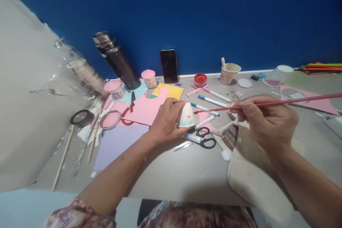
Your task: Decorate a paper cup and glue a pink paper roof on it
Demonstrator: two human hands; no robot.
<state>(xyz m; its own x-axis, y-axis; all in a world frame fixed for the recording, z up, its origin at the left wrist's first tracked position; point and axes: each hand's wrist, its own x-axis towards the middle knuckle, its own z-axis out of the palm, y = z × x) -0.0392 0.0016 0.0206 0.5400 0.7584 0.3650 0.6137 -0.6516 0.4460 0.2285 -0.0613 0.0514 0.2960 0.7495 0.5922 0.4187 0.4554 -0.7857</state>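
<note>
My left hand [166, 120] is wrapped round a small white paper cup [186, 116] held upside down, with green and red marks painted on its side. My right hand [263, 118] pinches a long red-handled paintbrush [269, 103] whose tip touches the cup's side. Both hands hover over a grey table [173, 171], just above black-handled scissors [204, 139] and a marker [192, 137].
Pink, yellow and lilac paper sheets [145, 108] lie at the left with tape rolls [80, 117]. A black flask [117, 60], a phone [169, 66], a red paint pot [200, 79], cups [229, 73], several markers [213, 100] and a cloth pouch [248, 171] surround the hands.
</note>
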